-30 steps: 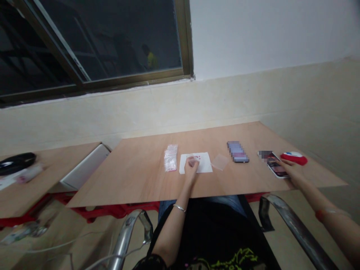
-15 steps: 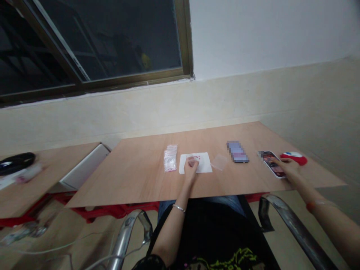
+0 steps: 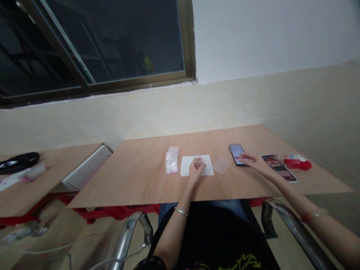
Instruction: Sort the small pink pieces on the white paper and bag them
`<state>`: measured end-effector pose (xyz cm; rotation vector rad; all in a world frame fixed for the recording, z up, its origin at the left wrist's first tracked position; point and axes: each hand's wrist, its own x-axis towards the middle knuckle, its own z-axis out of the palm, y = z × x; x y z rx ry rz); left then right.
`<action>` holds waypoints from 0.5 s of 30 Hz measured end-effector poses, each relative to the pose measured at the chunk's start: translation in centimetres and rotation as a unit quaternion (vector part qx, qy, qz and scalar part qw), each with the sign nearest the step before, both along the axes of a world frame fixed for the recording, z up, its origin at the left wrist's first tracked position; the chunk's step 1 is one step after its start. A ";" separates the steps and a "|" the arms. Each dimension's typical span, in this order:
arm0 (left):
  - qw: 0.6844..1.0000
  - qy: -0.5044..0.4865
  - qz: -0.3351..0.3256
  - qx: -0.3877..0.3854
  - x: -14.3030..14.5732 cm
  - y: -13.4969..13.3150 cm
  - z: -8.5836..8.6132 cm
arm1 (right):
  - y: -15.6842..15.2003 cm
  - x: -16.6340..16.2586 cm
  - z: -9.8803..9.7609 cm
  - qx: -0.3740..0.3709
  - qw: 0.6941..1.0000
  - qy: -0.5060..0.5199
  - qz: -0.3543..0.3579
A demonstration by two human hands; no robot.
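Note:
My left hand (image 3: 197,168) is closed over a white sheet of paper (image 3: 185,171), its fingers pinched on a small clear plastic bag (image 3: 198,159). Beside the paper on the left lies a stack of clear plastic bags (image 3: 172,160). A thin translucent sheet (image 3: 222,165) rests flat just right of the paper. My right hand (image 3: 256,163) hovers, fingers stretched out, over the lower part of a dark phone (image 3: 236,149) with a lit screen; whether it touches the glass I cannot tell. Right of that hand a second phone (image 3: 287,173) in a pale case lies face up.
A red and white object (image 3: 305,164) sits beyond the second phone, partly blurred out. On the left another table (image 3: 50,165) carries a black coiled item (image 3: 21,162), with a white box (image 3: 87,167) along its edge. Metal chair arms (image 3: 126,236) flank me; a wall stands behind the table.
My right hand has left the phone in the pale case and moved left to the dark phone. My left hand stays over the paper, and the view has shifted slightly.

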<state>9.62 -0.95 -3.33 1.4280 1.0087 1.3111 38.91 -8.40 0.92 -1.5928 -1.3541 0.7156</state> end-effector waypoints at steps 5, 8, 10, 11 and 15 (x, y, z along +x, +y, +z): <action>0.989 0.025 -0.144 -0.012 0.6 -1.2 2.9 | 3.0 -9.0 3.4 -0.016 0.963 0.132 0.233; 0.984 0.027 -0.173 -0.017 0.5 -1.8 4.4 | 4.3 -12.2 4.4 -0.046 0.923 0.201 0.324; 0.985 0.034 -0.168 -0.022 0.2 -2.0 4.9 | 5.0 -13.5 4.5 -0.051 0.914 0.215 0.340; 0.985 0.036 -0.166 -0.026 0.0 -2.0 5.1 | 5.2 -14.0 4.5 -0.050 0.912 0.226 0.337; 0.985 0.042 -0.166 -0.039 -1.1 -1.7 5.6 | 5.9 -15.5 4.1 -0.036 0.910 0.296 0.289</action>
